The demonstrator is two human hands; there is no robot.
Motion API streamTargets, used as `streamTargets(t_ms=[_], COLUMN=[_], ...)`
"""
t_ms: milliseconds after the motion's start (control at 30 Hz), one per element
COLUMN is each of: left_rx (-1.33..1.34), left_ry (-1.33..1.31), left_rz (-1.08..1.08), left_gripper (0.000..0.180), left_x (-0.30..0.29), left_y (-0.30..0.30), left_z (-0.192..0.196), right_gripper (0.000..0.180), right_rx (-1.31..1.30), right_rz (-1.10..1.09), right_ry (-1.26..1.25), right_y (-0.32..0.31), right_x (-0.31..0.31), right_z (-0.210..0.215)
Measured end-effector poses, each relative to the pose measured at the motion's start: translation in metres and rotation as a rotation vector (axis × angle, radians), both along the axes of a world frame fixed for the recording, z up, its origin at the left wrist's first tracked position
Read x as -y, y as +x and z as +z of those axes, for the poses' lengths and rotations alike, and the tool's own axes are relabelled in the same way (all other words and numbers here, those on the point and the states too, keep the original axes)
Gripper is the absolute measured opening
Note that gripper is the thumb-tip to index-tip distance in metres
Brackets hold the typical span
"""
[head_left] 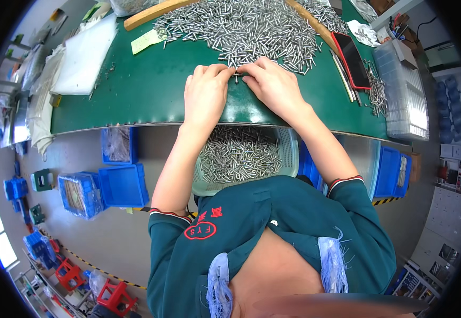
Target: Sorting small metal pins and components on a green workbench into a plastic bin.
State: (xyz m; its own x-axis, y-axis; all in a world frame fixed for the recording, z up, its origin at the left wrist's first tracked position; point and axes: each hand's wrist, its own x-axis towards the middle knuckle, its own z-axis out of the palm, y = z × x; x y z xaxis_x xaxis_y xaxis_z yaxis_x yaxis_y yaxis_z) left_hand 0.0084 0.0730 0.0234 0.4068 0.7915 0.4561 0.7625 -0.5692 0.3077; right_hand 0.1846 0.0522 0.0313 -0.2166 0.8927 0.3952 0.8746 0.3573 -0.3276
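Observation:
At the near edge of a heap of small silver metal pins [251, 32], both hands meet on the green tabletop. My left hand [205, 90] is closed, with thumb and forefinger pinched at a small metal pin [236, 78]. From the other side, the fingertips of my right hand [274, 87] close at the same spot. The fingertips partly cover what they pinch. Below the table edge, between my forearms, a pale green plastic basket [290, 153] holds many more metal pins [241, 156].
Wooden strips [156, 13] border the heap. To the right lie a red-edged phone [351, 61], thin sticks [342, 74], loose pins [377, 93] and clear plastic trays [402, 90]. A yellow note [145, 41] and white foam sheets [85, 55] lie left. Blue bins [122, 185] stand below.

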Motion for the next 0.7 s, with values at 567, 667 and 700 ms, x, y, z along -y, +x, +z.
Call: streamTargets(t_ms=[567,667,700], left_rx=[-0.084,-0.053,-0.053], left_ry=[0.0,-0.003,-0.004], left_rz=[-0.029,-0.068,-0.067], left_gripper=[0.019,0.017,0.017], left_x=[0.024,0.033,0.034], left_y=[-0.013,-0.017,-0.017], left_z=[0.004,0.004,0.004], right_gripper=[0.013,0.013,0.013], right_rx=[0.06,0.029,0.004], right_rz=[0.042,0.032,0.029], right_ry=[-0.031,-0.045,-0.033], right_y=[0.004,0.007,0.007], right_x=[0.003,0.016,0.019], right_z=[0.005,0.006,0.006])
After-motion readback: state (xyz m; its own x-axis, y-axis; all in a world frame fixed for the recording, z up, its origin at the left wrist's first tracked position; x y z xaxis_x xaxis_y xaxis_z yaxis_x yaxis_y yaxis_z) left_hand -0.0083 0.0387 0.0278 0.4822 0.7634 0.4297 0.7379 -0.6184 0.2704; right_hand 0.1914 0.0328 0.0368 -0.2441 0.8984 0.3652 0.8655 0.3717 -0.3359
